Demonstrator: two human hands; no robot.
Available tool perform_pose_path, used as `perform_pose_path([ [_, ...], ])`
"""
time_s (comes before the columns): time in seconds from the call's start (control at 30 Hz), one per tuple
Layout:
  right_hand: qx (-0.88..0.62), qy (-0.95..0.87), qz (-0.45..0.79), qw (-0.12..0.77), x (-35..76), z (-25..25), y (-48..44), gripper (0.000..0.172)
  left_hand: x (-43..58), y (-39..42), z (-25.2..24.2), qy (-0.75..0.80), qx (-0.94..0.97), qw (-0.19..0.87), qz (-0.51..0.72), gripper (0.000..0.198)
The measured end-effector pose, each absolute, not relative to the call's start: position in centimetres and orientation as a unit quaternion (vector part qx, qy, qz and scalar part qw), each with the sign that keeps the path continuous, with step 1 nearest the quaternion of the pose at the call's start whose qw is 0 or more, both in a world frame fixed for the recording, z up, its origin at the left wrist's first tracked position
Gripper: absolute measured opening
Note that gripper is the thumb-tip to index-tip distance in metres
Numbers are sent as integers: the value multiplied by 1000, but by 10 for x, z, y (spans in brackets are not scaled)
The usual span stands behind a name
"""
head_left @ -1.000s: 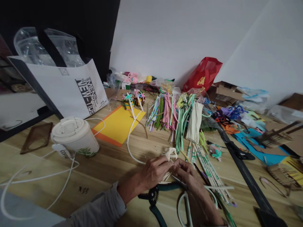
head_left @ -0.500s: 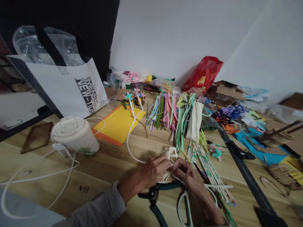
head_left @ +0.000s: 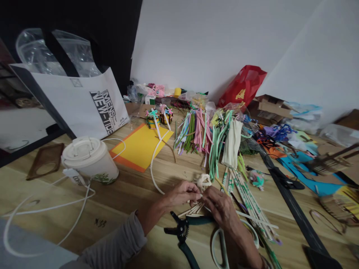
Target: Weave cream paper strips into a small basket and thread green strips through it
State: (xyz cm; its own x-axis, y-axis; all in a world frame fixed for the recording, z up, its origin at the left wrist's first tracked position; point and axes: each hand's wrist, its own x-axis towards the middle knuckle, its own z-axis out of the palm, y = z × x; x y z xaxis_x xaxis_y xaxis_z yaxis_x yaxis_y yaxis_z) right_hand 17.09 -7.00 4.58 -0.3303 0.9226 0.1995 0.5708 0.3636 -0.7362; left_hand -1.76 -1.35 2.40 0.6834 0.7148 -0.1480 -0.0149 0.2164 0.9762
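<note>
My left hand (head_left: 181, 195) and right hand (head_left: 220, 206) meet near the front of the light wooden table (head_left: 56, 209), with the knotted cream strip bundle (head_left: 203, 182) just beyond them and thin pale flat sticks (head_left: 190, 210) below it. My right fingers (head_left: 215, 201) curl together, clamped on those sticks; my left fingers (head_left: 193, 194) lie together, though I cannot tell if they grip, and a close, steady pinch suits this fiddly work. Far left, the white tote bag (head_left: 105, 112) reads "NEW-TIDE".
</note>
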Motion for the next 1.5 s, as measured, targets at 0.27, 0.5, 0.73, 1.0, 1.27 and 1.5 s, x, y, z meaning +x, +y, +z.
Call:
perform_pose_path([
  [0.27,-533,-705,331,330,171,42,-71,22,-15,-17,35,350,664,596,285,24],
  [0.5,-518,-585,525,337,175,43,-70,43,-14,-24,29,292,855,243,354,13],
  [0.73,-504,-498,604,364,171,39,-66,43,-22,-28,27,228,933,83,265,13],
  [1.0,-517,-484,594,382,170,39,-66,42,-23,-26,28,237,937,75,247,13],
  [1.27,-515,-512,553,407,170,42,-67,38,-22,-27,26,239,935,88,246,14],
  [1.5,-527,-588,477,387,172,38,-68,30,-18,-27,22,266,919,132,260,17],
])
